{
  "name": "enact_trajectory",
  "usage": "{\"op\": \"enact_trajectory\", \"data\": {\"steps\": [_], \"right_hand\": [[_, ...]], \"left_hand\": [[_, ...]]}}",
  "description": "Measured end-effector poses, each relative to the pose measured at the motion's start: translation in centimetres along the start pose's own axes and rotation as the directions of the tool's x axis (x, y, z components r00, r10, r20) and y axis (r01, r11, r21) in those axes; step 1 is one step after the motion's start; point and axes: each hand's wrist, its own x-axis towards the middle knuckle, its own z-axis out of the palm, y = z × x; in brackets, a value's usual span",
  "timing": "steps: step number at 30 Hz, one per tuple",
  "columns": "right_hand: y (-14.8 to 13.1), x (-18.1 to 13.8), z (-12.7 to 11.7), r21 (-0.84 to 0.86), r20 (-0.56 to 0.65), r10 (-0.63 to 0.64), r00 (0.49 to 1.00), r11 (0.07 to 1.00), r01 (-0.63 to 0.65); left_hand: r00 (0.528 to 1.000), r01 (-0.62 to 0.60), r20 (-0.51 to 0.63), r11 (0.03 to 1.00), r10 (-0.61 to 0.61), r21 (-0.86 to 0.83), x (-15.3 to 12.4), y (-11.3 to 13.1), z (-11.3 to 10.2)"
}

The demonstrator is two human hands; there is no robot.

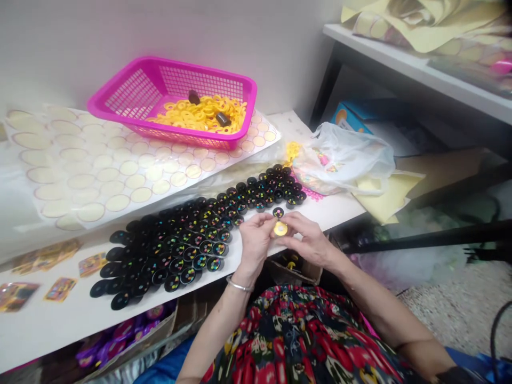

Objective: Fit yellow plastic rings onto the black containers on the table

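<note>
My left hand (pixel 256 239) and my right hand (pixel 307 240) meet over the table's front edge. Between their fingertips they pinch a small round yellow ring (pixel 280 229) with a pale centre. Just beyond the fingers stands a single black cup (pixel 278 212) with coloured bits inside. To the left of my hands, several rows of similar black cups (pixel 192 237) are packed closely, open side up, most showing bright bits. Fingers partly cover the yellow ring, so its underside is hidden.
A pink basket (pixel 172 130) holds loose yellow rings (pixel 200 113) and two dark pieces. It stands on sheets of round stickers (pixel 140 194). A white plastic bag (pixel 344 154) lies at the right. Printed cards (pixel 60 289) lie at left; an open box (pixel 296 269) sits below my hands.
</note>
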Motion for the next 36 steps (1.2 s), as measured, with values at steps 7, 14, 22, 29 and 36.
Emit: {"op": "enact_trajectory", "data": {"steps": [7,14,22,29,36], "right_hand": [[2.4,1.7,1.1,-0.116,-0.088,0.090,0.992,0.988,-0.100],[4.4,2.4,1.0,-0.293,-0.051,0.115,0.992,0.948,-0.125],[4.3,2.6,0.9,-0.320,-0.001,0.133,0.991,0.939,-0.126],[4.0,2.3,1.2,-0.208,-0.044,0.160,0.986,0.964,-0.165],[4.0,1.3,2.3,0.377,-0.119,0.503,0.856,0.821,-0.429]], "left_hand": [[0.994,-0.100,-0.032,0.993,0.102,0.056,2.4,-0.6,1.1],[0.978,-0.184,-0.035,0.930,0.205,0.318,4.1,-1.9,0.6],[0.954,-0.253,-0.005,0.813,0.300,0.525,4.1,-2.3,0.7],[0.940,-0.302,0.075,0.706,0.333,0.640,2.8,-1.6,0.7],[0.976,-0.194,0.006,0.849,0.220,0.491,2.0,-3.0,0.2]]}}
